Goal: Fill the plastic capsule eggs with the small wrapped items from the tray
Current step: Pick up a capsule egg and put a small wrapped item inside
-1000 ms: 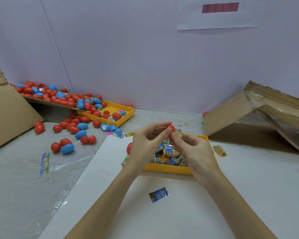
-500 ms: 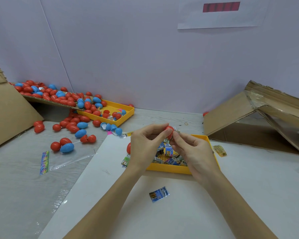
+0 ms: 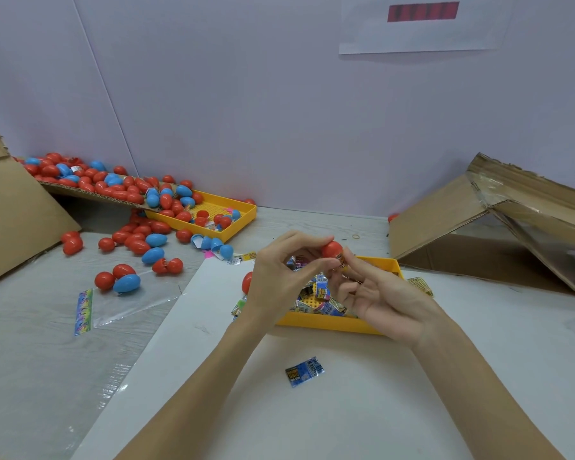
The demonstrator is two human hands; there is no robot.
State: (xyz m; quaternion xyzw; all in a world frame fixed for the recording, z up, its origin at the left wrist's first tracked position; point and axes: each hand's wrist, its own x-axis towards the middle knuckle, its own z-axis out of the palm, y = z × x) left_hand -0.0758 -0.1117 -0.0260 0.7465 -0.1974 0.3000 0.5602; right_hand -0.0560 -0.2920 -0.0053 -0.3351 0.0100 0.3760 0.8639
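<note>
**Red egg held over the tray for filling**

At the left of the frame, your stock of capsule eggs (image 3: 136,190) spills off a cardboard flap (image 3: 90,194) into a far yellow tray (image 3: 243,217) and onto the worktop (image 3: 30,360), within reach for the next pick.

At centre, your left hand (image 3: 279,277) pinches a red egg (image 3: 332,250) between thumb and fingertips, raised above the near tray (image 3: 329,323), so anything that slips would probably fall back among the wrapped items (image 3: 322,290).

Just right of it, your right hand (image 3: 379,297) has loosely curled fingers touching the egg, with a small wrapper (image 3: 341,259) at their tips, apparently being tucked in.

One blue packet (image 3: 304,371) lies alone on the white sheet (image 3: 362,410), lower centre.
</note>
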